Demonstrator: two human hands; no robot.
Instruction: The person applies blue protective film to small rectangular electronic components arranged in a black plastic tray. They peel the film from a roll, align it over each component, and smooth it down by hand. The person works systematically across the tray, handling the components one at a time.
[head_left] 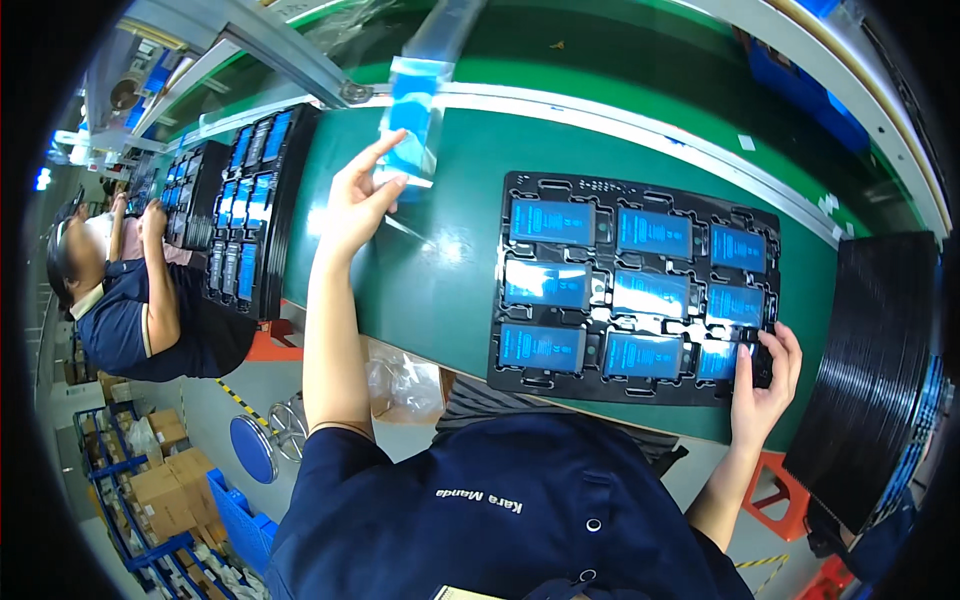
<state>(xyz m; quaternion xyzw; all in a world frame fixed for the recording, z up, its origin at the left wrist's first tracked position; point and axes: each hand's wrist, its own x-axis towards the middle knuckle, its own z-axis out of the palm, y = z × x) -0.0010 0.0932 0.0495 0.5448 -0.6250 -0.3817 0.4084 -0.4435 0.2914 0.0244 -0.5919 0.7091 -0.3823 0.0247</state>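
Note:
My left hand (358, 200) is raised over the left part of the green work surface, thumb and forefinger closed on the lower end of a clear film strip with a blue panel (412, 105). The strip stretches upward, and its top blurs. A black plastic tray (495, 370) lies in front of me, with several flat blue battery packs (650, 233) set in rows in its pockets. At the tray's near right corner is my right hand (765, 385). Its thumb touches the corner battery pack (718, 358), and its fingers spread over the tray's edge.
A tall stack of black trays (870, 370) stands at the right. More filled trays (245, 200) are stacked at the left, near a seated co-worker (130, 290). A metal rail (560, 115) runs along the table's far side. A blue round stool (253, 448) stands on the floor.

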